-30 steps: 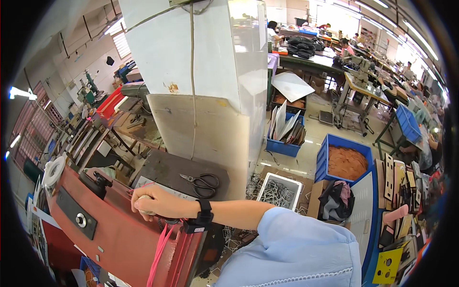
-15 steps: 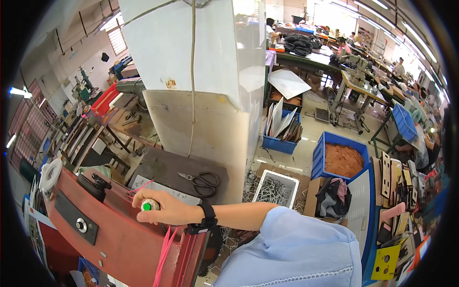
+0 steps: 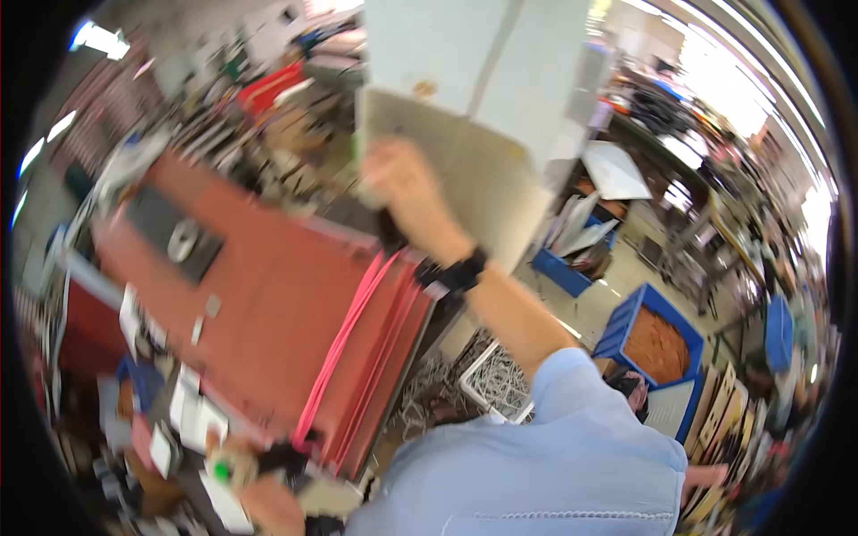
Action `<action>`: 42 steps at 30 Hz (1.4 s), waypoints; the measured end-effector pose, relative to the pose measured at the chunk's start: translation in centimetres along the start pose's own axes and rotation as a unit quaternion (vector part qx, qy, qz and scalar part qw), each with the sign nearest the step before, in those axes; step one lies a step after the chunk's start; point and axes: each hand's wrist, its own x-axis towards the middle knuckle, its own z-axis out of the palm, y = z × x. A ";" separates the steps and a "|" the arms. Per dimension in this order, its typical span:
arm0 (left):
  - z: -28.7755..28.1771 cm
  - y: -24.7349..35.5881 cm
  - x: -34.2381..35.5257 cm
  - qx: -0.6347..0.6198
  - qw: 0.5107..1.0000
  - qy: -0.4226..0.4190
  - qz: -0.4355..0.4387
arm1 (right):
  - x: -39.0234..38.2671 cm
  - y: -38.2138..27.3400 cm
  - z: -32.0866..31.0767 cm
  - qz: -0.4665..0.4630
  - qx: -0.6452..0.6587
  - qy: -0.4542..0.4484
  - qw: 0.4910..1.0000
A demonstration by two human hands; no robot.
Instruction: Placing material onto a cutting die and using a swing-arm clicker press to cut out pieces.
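1. I saw one handle [image 3: 241, 463] beside one red machine [image 3: 259, 304], long way sideways, green end [image 3: 221, 472] pointing left.
2. My left grip [image 3: 268, 502] held it.
3. My right grip [image 3: 399, 172] was blurry; I couldn't tell its state.

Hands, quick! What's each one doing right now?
Left hand: closed around a pale, green-tipped knob.
Right hand: too blurry to tell whether it's holding anything.

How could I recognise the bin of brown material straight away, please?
Start at the large pale pillar, then look right and down to the blue bin of slanted sheets. Yours is the next blue bin below it, further right. Its brown heap sets it apart.
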 end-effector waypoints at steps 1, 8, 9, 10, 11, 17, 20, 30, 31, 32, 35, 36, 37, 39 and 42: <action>1.0 -1.4 0.4 -0.031 0.999 -0.031 -0.022 | 0.3 -0.8 -1.1 0.034 -0.080 0.047 0.995; -1.9 -5.2 -1.9 0.205 0.938 -0.247 -0.128 | -7.7 -5.7 2.6 0.067 0.140 -0.159 0.975; -2.9 -6.1 -2.3 0.201 0.931 -0.261 -0.154 | -8.9 -6.4 3.0 0.064 0.194 -0.206 0.957; -3.7 -6.7 -2.8 0.201 0.923 -0.248 -0.214 | -9.8 -6.8 3.3 0.075 0.223 -0.226 0.945; -4.6 -7.0 -3.2 0.199 0.911 -0.235 -0.274 | -10.4 -6.9 3.7 0.086 0.252 -0.245 0.932; -8.1 -10.3 -3.2 0.401 0.896 -0.148 -0.122 | -6.4 -3.6 3.3 0.108 0.083 -0.053 0.989; -8.6 -11.7 -2.6 0.524 0.838 -0.141 -0.053 | -3.7 -1.9 1.9 0.150 0.055 -0.038 0.986; -8.4 -13.3 -3.3 0.529 0.836 -0.128 -0.068 | -19.0 2.3 12.1 -0.034 -0.134 -0.261 0.955; -8.3 -13.5 -3.4 0.536 0.831 -0.132 -0.066 | -20.1 3.6 13.4 -0.126 -0.215 -0.248 0.936; -8.4 -13.3 -3.4 0.536 0.831 -0.130 -0.073 | -20.2 3.1 14.3 -0.147 -0.221 -0.259 0.929; -8.9 -13.9 -4.1 0.543 0.826 -0.134 -0.065 | -22.0 3.3 15.8 -0.186 -0.261 -0.269 0.908; -9.0 -14.2 -4.2 0.530 0.834 -0.137 -0.068 | -22.5 2.8 16.3 -0.122 -0.258 -0.248 0.926; -9.1 -14.4 -4.2 0.519 0.840 -0.143 -0.072 | -23.1 2.9 16.8 -0.075 -0.265 -0.242 0.930; -9.6 -15.2 -4.2 0.526 0.833 -0.163 -0.054 | -24.2 3.8 17.6 0.028 -0.227 -0.234 0.945; -8.5 -11.8 -3.4 0.569 0.801 -0.187 -0.006 | -24.1 3.2 18.7 0.090 -0.176 -0.216 0.956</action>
